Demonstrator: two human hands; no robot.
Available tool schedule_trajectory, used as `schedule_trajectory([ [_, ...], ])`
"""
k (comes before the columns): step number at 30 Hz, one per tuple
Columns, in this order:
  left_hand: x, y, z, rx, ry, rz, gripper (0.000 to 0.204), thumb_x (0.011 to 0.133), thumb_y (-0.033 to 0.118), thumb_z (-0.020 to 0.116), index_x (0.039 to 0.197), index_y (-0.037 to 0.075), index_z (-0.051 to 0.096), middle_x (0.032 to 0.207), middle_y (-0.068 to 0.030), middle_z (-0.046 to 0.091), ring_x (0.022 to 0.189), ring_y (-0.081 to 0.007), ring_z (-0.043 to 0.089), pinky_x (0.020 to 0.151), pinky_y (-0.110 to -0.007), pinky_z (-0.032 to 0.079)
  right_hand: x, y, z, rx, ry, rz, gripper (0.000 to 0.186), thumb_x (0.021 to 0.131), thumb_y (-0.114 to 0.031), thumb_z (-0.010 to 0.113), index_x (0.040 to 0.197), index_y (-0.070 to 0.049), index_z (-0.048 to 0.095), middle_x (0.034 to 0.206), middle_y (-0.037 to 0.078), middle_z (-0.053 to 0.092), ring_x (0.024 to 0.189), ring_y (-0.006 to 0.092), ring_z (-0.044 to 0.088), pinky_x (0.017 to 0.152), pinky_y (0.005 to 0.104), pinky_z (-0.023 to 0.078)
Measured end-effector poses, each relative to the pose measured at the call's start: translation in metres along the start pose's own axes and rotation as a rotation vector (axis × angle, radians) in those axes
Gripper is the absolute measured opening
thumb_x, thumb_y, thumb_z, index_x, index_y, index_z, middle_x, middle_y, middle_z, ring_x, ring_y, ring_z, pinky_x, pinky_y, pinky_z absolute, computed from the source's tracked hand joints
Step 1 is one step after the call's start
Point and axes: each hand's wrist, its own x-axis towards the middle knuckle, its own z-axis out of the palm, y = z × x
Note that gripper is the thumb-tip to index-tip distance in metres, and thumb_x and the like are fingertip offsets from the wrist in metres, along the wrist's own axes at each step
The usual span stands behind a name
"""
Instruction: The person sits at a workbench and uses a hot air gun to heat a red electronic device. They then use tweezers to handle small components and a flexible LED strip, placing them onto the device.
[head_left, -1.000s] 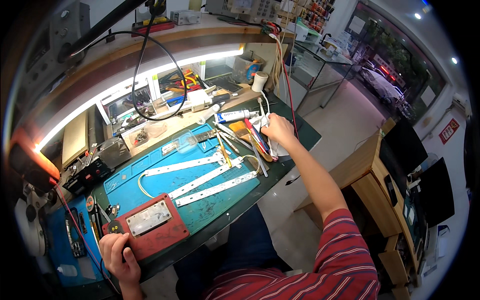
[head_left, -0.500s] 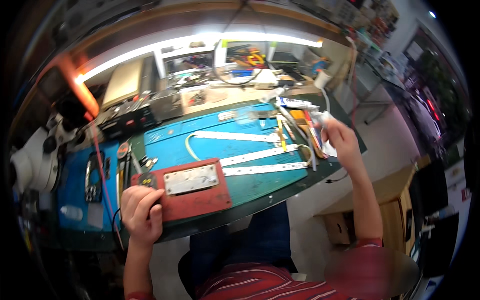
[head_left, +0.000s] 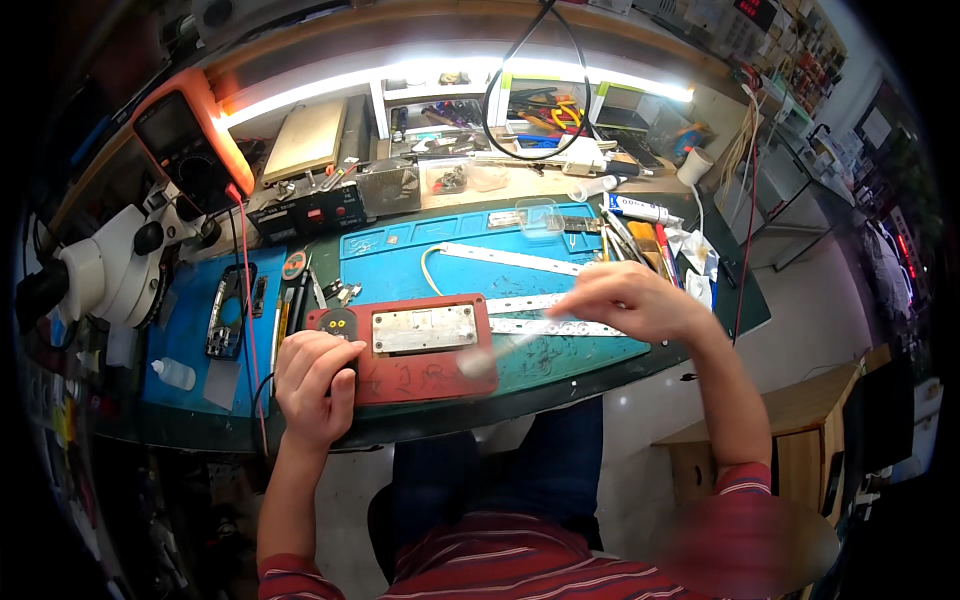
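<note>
My right hand [head_left: 625, 300] pinches a slender stick with a whitish, motion-blurred tip [head_left: 475, 362]; what kind of tool it is does not show. Its tip hovers over the lower right part of a red heating plate [head_left: 415, 385] with a silvery metal block [head_left: 425, 328] set in its top. My left hand [head_left: 318, 385] is closed, its fingers curled over the plate's left end beside a dark panel [head_left: 338, 322] with two yellow spots. Beyond the plate lie white LED strips [head_left: 510, 260] joined by wire, partly hidden behind my right hand.
A blue mat [head_left: 390, 275] lies under the strips. Brushes and tweezers, a white tube [head_left: 640, 208] and crumpled tissue [head_left: 695, 255] crowd the right. Leftward are a microscope [head_left: 100, 265], an orange multimeter [head_left: 190, 140] and a phone frame [head_left: 230, 310]. A cable loop [head_left: 487, 100] hangs above.
My right hand has moved left and inward from the tissue area, and the stick now shows over the red plate. My left hand stays at the plate. The whole view has shifted.
</note>
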Motion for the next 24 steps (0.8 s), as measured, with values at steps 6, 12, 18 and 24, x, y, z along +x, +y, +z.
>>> schedule_trajectory([
  [6,0.003,0.001,0.000,0.001,0.009,0.001,0.023,0.101,0.020,0.060,0.098,0.001,0.072,0.089,-0.0118,0.069,0.083,-0.0301,0.065,0.077,-0.042,0.052,-0.020,-0.005,-0.015,0.126,0.150,0.158,0.029,0.099,-0.005,0.064,0.125,-0.007,0.075,0.083,0.006,0.062,0.077,0.0158,0.057,0.069,0.0306,0.044],
  [12,0.002,-0.001,0.001,0.008,-0.002,-0.003,0.025,0.102,0.020,0.059,0.098,0.001,0.073,0.091,-0.0134,0.069,0.085,-0.0313,0.066,0.080,-0.042,0.052,0.001,-0.002,0.010,-0.031,0.215,0.084,0.032,0.099,-0.002,0.063,0.129,-0.008,0.073,0.084,0.006,0.061,0.076,0.0165,0.055,0.069,0.0321,0.044],
  [18,-0.009,0.000,0.003,0.012,-0.022,-0.035,0.033,0.106,0.023,0.055,0.099,-0.004,0.073,0.093,-0.0152,0.071,0.086,-0.0315,0.067,0.080,-0.040,0.053,-0.024,-0.010,-0.014,0.310,-0.102,0.130,0.029,0.099,-0.011,0.066,0.126,-0.006,0.074,0.092,0.005,0.069,0.079,0.0135,0.058,0.068,0.0312,0.044],
  [24,-0.008,-0.001,0.001,0.022,-0.016,-0.016,0.034,0.107,0.023,0.053,0.100,-0.004,0.073,0.093,-0.0157,0.070,0.085,-0.0318,0.067,0.079,-0.041,0.053,-0.012,-0.017,0.006,0.097,-0.025,0.084,0.025,0.098,-0.012,0.067,0.120,-0.004,0.076,0.092,0.013,0.071,0.086,0.0198,0.064,0.077,0.0310,0.049],
])
